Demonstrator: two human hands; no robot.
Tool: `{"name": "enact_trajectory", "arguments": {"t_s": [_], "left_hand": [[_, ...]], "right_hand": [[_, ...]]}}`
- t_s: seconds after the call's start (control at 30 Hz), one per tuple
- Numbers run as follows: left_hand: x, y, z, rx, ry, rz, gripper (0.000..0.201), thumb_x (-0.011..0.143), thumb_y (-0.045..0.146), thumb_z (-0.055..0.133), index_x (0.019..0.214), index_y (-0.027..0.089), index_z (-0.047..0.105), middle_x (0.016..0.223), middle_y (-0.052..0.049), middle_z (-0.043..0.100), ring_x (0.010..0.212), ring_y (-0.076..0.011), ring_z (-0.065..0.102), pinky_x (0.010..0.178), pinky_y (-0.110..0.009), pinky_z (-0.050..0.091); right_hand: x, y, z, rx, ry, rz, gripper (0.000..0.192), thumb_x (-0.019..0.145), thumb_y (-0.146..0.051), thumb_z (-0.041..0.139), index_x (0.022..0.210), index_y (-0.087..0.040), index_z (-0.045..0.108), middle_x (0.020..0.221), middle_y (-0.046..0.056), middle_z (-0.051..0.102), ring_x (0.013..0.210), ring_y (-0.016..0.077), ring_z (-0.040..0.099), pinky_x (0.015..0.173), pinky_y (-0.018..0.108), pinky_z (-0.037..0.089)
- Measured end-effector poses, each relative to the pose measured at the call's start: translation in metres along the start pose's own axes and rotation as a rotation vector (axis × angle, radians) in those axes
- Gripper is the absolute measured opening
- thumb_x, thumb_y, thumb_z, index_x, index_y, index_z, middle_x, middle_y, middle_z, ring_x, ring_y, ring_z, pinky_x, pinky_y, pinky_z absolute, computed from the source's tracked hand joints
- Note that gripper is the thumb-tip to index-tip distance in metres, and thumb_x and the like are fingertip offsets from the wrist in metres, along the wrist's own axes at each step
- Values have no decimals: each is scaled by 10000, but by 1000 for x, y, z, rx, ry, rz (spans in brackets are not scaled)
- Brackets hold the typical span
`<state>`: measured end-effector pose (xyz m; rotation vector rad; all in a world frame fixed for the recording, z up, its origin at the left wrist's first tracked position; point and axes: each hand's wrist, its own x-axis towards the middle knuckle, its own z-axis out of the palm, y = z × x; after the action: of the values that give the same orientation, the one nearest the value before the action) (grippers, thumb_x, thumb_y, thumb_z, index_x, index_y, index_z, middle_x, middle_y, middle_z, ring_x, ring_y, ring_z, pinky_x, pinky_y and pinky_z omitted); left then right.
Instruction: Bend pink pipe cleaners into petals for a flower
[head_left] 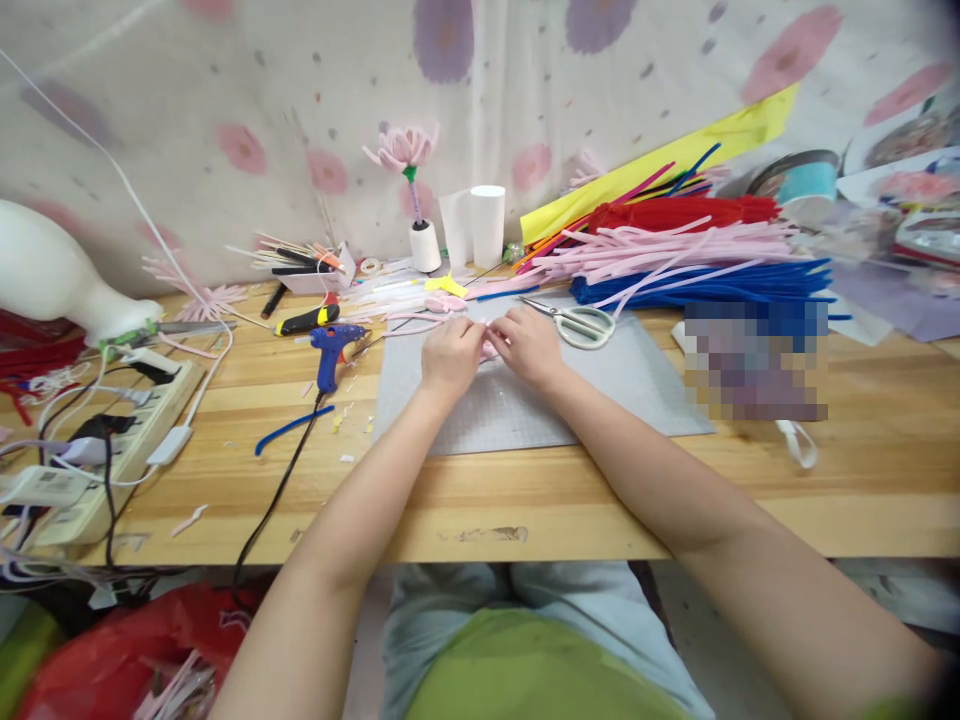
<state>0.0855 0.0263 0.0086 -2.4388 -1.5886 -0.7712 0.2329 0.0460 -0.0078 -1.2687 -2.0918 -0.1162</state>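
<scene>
A wooden table (525,500) carries a grey cutting mat (525,415) at its middle, with white-handled scissors (577,322) lying on the mat's far edge. Left of the mat lie a blue glue gun (330,350) and a white power strip (112,440). Heaps of pink, blue and red pipe cleaners (675,255) lie at the far right.

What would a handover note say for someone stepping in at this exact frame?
Left hand and right hand: both closed together on a small pink pipe-cleaner piece, over the grey cutting mat.
Nearby: scissors lie on the mat by the right hand; blue glue gun rests left of the mat; pink pipe cleaners and blue pipe cleaners are piled behind.
Done: one finished pink flower stands at the back.
Left: the piece in hand looks unfinished; its shape is hidden by the fingers.
</scene>
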Motion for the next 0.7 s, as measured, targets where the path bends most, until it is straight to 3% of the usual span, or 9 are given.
{"name": "enact_trajectory", "arguments": {"t_s": [0.13, 0.23, 0.37, 0.5, 0.7], "left_hand": [[-14, -1, 3, -151, -2, -142, 326, 889, 244, 361, 1097, 215, 610, 1004, -90, 627, 963, -191, 559, 833, -283, 388], [-18, -8, 5, -324, -1, -289, 282, 856, 222, 427, 1044, 215, 638, 1014, -74, 649, 968, -183, 582, 838, -274, 420], [-18, -8, 16, -846, -47, -572, 233, 834, 292, 481, 918, 169, 660, 879, -62, 688, 756, -158, 647, 675, -265, 497], [-17, 2, 20, -1311, -150, -803, 218, 788, 308, 568, 857, 115, 644, 833, -74, 698, 658, -136, 658, 575, -236, 515], [-19, 8, 15, -1531, -313, -859, 193, 744, 265, 649, 841, 99, 638, 831, -91, 702, 686, -137, 672, 556, -197, 519]], "right_hand": [[3, 14, 0, 75, 51, 148, 211, 827, -313, 512, 738, -176, 644, 742, 81, 594, 781, 209, 495, 673, 314, 329], [7, 17, -3, 256, 46, 296, 159, 764, -293, 591, 665, -173, 624, 676, 46, 561, 708, 175, 481, 639, 300, 311], [11, 10, -8, 818, -132, 497, 234, 713, -378, 625, 620, -166, 589, 539, -19, 466, 517, 91, 380, 526, 253, 261], [11, 5, -10, 1284, -333, 587, 321, 635, -458, 676, 687, -156, 582, 492, -56, 421, 448, 51, 322, 445, 212, 185], [9, 5, 1, 1344, -280, 612, 364, 600, -461, 717, 685, -154, 543, 506, -57, 465, 447, 39, 368, 418, 191, 215]]}}
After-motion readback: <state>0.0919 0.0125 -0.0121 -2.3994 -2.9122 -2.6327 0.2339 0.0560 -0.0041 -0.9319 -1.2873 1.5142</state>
